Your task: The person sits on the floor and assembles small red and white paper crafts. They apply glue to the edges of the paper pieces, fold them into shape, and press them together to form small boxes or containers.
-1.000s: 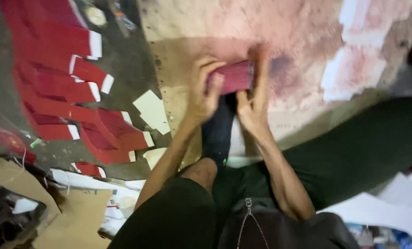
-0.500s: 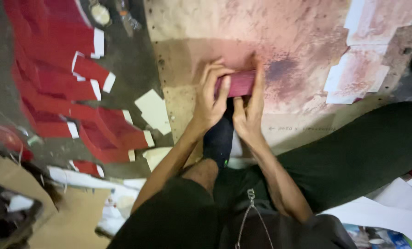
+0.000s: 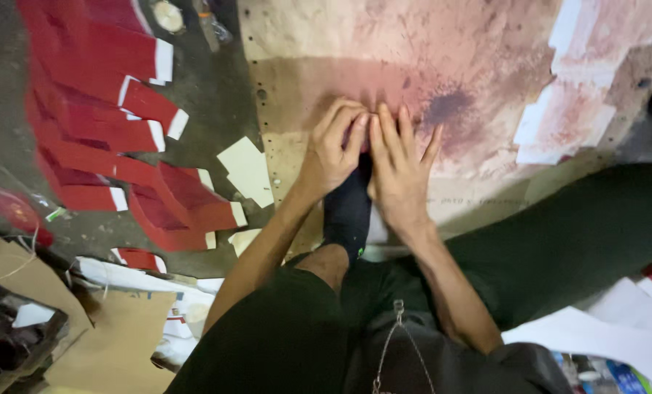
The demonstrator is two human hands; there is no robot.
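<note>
I sit on the floor at a pink-stained board (image 3: 486, 66). My left hand (image 3: 333, 149) has its fingers curled down onto the board. My right hand (image 3: 399, 168) lies flat beside it with fingers spread, touching the left hand's fingertips. Both press on a small red paper piece (image 3: 363, 136), which is almost wholly hidden under them; only a dark red sliver shows between the fingers. My foot in a black sock (image 3: 348, 211) rests just below the hands, against the board's near edge.
Several red paper strips with white ends (image 3: 99, 146) lie spread on the dark floor to the left, with cream paper pieces (image 3: 245, 171) beside them. Pink-stained white sheets (image 3: 566, 109) lie on the board's right. Cardboard (image 3: 114, 335) is at lower left, white paper (image 3: 603, 335) at lower right.
The red piece, held up between both hands a second ago, has come down onto the board. My hands have closed over it and now cover it.
</note>
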